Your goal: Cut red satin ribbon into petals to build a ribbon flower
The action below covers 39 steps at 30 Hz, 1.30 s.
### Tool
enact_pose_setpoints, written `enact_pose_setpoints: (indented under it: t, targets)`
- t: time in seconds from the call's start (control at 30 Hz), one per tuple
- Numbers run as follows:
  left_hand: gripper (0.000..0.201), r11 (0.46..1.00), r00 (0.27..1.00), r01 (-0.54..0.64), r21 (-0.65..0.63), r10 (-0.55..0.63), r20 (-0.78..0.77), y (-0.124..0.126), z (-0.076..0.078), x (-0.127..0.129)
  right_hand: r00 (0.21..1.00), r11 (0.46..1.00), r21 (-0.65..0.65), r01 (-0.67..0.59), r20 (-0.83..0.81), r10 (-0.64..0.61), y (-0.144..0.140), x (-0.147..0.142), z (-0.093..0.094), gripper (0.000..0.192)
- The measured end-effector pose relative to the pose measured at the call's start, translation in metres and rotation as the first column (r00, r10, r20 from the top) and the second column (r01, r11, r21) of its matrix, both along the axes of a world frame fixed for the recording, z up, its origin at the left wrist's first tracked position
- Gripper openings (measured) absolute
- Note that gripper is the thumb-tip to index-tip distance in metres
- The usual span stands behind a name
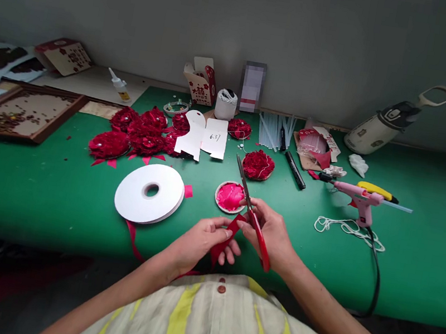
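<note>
My right hand (274, 234) grips red-handled scissors (248, 200), blades pointing up and away over the green table (54, 191). My left hand (203, 240) pinches a strip of red ribbon (226, 238) right beside the scissor handles; both hands meet near the table's front edge. The ribbon trails down from a white reel (150, 193) lying flat to the left. Just beyond my hands sits a small round dish with pink petals (230, 197). Behind it lies a finished red ribbon flower (258, 164).
Several red flowers (139, 131) cluster at centre left beside white card templates (204, 137). A pink glue gun (360, 197) with black cord and white string (349, 227) lies right. A wooden tray (20, 112) is far left; a handheld vacuum (395, 121) far right.
</note>
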<state>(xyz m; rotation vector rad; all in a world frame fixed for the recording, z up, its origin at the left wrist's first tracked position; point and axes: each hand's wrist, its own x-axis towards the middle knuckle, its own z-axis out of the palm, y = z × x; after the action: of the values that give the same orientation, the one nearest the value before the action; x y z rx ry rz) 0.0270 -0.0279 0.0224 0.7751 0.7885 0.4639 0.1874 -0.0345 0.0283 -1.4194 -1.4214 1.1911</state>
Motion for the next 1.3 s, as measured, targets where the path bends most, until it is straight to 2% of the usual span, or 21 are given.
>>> enact_pose_setpoints:
  t: [0.1, 0.23, 0.3, 0.43, 0.57, 0.7, 0.97, 1.3]
  targets:
    - [0.031, 0.998, 0.995, -0.055, 0.021, 0.056, -0.086, -0.001, -0.004, -0.001, 0.999, 0.999, 0.039, 0.006, 0.050, -0.008, 0.005, 0.001, -0.003, 0.034]
    - [0.030, 0.991, 0.988, -0.117, 0.059, 0.122, -0.091, 0.003, -0.006, -0.002, 0.984, 1.000, -0.019, -0.001, 0.181, 0.004, 0.000, 0.014, -0.003, 0.036]
    - [0.030, 0.987, 0.985, -0.141, 0.077, 0.147, -0.093, 0.008, -0.005, -0.004, 0.963, 0.994, -0.100, -0.042, 0.263, 0.067, -0.009, 0.028, 0.004, 0.038]
    - [0.031, 0.987, 0.985, -0.134, 0.088, 0.142, -0.097, 0.018, -0.005, -0.004, 0.876, 0.950, -0.244, -0.192, 0.395, 0.279, -0.029, 0.051, 0.024, 0.042]
    - [0.029, 0.992, 0.991, -0.085, 0.091, 0.094, -0.100, 0.026, -0.008, 0.000, 0.802, 0.902, -0.326, -0.282, 0.435, 0.408, -0.030, 0.050, 0.033, 0.042]
    - [0.026, 0.997, 0.993, -0.036, 0.066, 0.043, -0.109, 0.031, -0.010, 0.003, 0.793, 0.900, -0.324, -0.291, 0.445, 0.417, -0.019, 0.043, 0.029, 0.041]
    - [0.023, 0.999, 0.995, -0.034, -0.038, 0.030, -0.094, 0.043, -0.012, 0.005, 0.817, 0.890, -0.339, -0.304, 0.389, 0.427, -0.007, 0.051, 0.021, 0.044]
    - [0.025, 0.994, 0.992, -0.044, -0.102, 0.031, -0.126, 0.053, -0.015, 0.005, 0.789, 0.880, -0.356, -0.314, 0.418, 0.451, 0.004, 0.056, 0.004, 0.041]
